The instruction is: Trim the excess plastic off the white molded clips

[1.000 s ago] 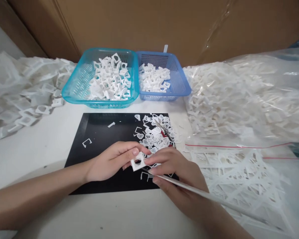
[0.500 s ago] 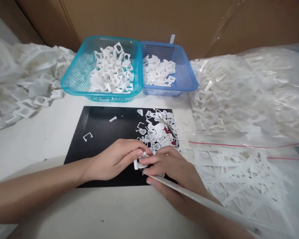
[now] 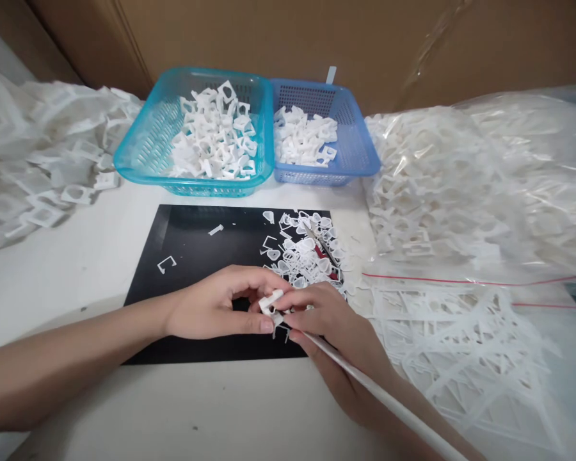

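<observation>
Head view: small white angular plastic part with an opening [image 3: 271, 301] held up over the smooth black rectangular mat [image 3: 196, 246], near the mat's front edge. It sits between the two hands, at the fingertips of both.

Left hand [image 3: 228, 304]: curled round the part from its left side, thumb along the near side, fingers bent behind. Judged to be pinching it; the far contact is hidden.

Right hand [image 3: 329, 320]: closed on the long pale slender-handled tool [image 3: 379, 392], pen fashion. Index fingertip appears to touch the part's right side. Tool's working end too small and covered to make out.

Key relation: tool's long axis slants from the lower right corner up and leftward to the part, so its front end points at the part and at the left thumb beyond. Part lies left of the right hand's fingertips, right of the left palm. Neither hand clearly nearer; both meet at it. The part's own long axis cannot be told, being tilted and half covered.

Around: heap of thin white plastic scraps [image 3: 297, 256] just beyond the right hand, red-and-dark metal cutting tool [image 3: 324, 246] lying among them. Farther off on the white tabletop [image 3: 211, 410], teal plastic basket [image 3: 137, 176] and blue plastic basket [image 3: 326, 171] stand side by side, both holding white pieces.
</observation>
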A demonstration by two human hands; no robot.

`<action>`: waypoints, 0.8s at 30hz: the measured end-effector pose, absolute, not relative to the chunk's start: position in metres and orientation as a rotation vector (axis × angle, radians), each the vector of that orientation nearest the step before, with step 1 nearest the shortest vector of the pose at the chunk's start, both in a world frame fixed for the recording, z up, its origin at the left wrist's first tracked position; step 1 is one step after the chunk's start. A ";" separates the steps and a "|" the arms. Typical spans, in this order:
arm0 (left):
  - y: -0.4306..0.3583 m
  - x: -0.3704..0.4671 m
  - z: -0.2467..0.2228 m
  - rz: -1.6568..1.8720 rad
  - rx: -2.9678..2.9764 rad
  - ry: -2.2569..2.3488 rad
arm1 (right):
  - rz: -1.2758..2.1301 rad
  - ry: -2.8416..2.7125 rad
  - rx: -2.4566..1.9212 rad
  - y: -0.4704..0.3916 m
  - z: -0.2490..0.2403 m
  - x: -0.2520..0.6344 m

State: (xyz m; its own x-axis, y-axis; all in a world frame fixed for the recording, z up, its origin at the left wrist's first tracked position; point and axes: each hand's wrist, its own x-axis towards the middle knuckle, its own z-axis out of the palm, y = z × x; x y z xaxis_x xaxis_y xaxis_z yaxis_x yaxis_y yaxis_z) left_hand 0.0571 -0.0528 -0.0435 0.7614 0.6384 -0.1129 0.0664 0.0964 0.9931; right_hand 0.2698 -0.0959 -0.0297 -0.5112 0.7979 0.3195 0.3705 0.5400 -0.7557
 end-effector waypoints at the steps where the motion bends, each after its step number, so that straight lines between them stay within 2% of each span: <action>1: -0.052 0.057 -0.044 0.465 1.397 0.627 | 0.783 -2.094 -0.964 -0.096 -0.030 0.271; 5: -0.052 0.059 -0.044 0.461 1.303 0.665 | 0.603 -1.934 -1.145 -0.091 -0.034 0.278; 9: -0.051 0.059 -0.046 0.525 1.253 0.621 | 0.563 -1.756 -1.201 -0.087 -0.032 0.284; 19: -0.052 0.058 -0.047 0.533 1.183 0.565 | 0.899 -2.024 -0.916 -0.095 -0.024 0.274; 24: -0.052 0.057 -0.049 0.540 1.223 0.576 | 0.892 -2.052 -0.885 -0.093 -0.023 0.273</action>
